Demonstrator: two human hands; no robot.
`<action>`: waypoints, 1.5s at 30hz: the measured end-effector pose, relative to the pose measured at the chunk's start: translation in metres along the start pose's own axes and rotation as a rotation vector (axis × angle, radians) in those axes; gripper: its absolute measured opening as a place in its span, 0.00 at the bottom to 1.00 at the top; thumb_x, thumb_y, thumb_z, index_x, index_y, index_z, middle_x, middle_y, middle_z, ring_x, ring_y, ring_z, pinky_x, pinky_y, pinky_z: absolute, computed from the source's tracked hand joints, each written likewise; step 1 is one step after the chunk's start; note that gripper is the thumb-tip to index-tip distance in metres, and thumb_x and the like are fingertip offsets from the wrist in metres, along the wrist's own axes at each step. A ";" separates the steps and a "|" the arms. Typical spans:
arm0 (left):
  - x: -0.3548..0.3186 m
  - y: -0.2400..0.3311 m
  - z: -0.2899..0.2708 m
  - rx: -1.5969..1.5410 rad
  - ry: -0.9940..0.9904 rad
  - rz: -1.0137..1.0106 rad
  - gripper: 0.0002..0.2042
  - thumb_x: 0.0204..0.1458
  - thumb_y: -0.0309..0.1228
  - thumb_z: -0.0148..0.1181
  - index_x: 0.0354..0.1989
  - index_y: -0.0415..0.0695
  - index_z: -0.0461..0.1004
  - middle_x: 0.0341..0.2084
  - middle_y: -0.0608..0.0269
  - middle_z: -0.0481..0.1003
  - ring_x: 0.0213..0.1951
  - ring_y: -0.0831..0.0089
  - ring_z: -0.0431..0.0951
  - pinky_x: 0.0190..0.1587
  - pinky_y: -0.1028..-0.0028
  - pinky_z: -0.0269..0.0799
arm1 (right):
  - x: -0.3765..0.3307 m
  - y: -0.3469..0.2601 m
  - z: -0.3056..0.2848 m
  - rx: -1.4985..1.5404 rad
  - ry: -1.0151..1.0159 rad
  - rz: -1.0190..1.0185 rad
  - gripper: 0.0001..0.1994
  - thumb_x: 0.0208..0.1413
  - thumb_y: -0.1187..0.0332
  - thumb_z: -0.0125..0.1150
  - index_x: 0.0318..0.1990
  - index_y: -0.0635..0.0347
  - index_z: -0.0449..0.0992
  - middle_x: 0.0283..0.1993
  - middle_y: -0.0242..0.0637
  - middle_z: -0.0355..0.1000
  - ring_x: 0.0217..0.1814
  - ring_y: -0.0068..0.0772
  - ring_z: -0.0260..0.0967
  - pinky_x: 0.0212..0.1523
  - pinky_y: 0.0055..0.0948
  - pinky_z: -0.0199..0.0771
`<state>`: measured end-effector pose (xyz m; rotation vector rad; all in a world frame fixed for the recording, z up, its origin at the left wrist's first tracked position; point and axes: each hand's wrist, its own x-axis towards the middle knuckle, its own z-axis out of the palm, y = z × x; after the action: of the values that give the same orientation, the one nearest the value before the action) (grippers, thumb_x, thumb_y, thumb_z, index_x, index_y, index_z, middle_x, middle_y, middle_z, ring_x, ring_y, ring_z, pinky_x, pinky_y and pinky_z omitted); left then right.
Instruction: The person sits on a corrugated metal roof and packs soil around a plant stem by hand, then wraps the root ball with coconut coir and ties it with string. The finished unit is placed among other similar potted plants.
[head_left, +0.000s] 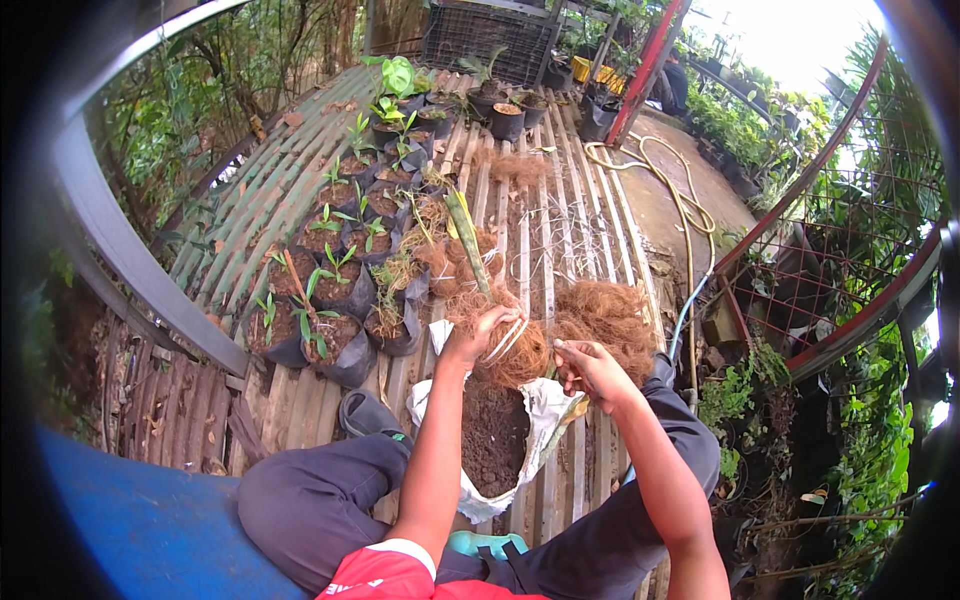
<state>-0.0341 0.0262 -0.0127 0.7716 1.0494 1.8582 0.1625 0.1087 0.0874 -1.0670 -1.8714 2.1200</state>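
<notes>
My left hand [482, 336] is closed at the top of a ball of brown coconut fibre [520, 362], where white string [508, 338] loops across. A long upright leaf [466, 235], green with yellowish edges, rises from the fibre behind my fingers. To the right, my right hand [592, 372] pinches with thumb and fingers; whatever they hold is too small to make out. Below both hands, between my legs, an open white sack [545, 410] has dark soil [492, 440] in it. A loose heap of coconut fibre [608, 325] lies just beyond my right hand.
Several black bags of seedlings [345, 350] stand on the left over ridged sheeting [235, 240]. Cut white strings [565, 240] lie ahead. A hose [690, 215] curves along the right, near a red-framed wire mesh [830, 250]. Potted plants [506, 120] stand farther back.
</notes>
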 end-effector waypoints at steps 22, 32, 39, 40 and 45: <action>0.020 -0.046 0.047 0.342 0.296 0.120 0.24 0.67 0.44 0.34 0.65 0.42 0.59 0.53 0.43 0.68 0.42 0.64 0.74 0.49 0.65 0.68 | -0.008 0.008 0.047 0.312 -0.020 -0.054 0.11 0.67 0.57 0.45 0.34 0.50 0.64 0.18 0.19 0.46 0.16 0.14 0.39 0.18 0.20 0.40; -0.008 0.017 0.083 0.480 0.462 0.052 0.30 0.65 0.54 0.37 0.59 0.37 0.63 0.49 0.57 0.67 0.33 0.77 0.68 0.33 0.76 0.65 | -0.020 0.008 0.059 0.292 0.053 -0.194 0.11 0.69 0.57 0.43 0.37 0.50 0.65 0.18 0.23 0.51 0.14 0.16 0.43 0.15 0.20 0.44; -0.006 0.030 0.078 0.081 0.428 -0.173 0.33 0.64 0.55 0.39 0.66 0.39 0.54 0.59 0.57 0.61 0.46 0.72 0.67 0.49 0.71 0.61 | -0.018 0.003 0.051 0.564 -0.277 0.080 0.10 0.66 0.60 0.46 0.36 0.53 0.68 0.16 0.24 0.51 0.15 0.16 0.45 0.15 0.18 0.46; -0.009 0.031 0.080 -0.041 0.400 -0.251 0.34 0.63 0.55 0.39 0.67 0.40 0.53 0.60 0.57 0.60 0.47 0.71 0.67 0.51 0.70 0.60 | -0.014 0.003 0.046 0.549 -0.294 0.090 0.10 0.66 0.59 0.48 0.36 0.53 0.68 0.16 0.23 0.51 0.15 0.16 0.45 0.16 0.19 0.45; -0.011 0.012 0.083 -0.248 0.304 -0.187 0.36 0.63 0.54 0.41 0.71 0.40 0.46 0.70 0.59 0.46 0.64 0.71 0.53 0.66 0.69 0.45 | -0.004 0.012 0.033 0.550 -0.356 0.129 0.16 0.63 0.54 0.53 0.27 0.51 0.65 0.15 0.20 0.50 0.15 0.16 0.45 0.17 0.19 0.44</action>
<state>0.0334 0.0433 0.0353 0.2421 1.0117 1.9326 0.1506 0.0765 0.0779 -0.7346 -1.2034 2.8097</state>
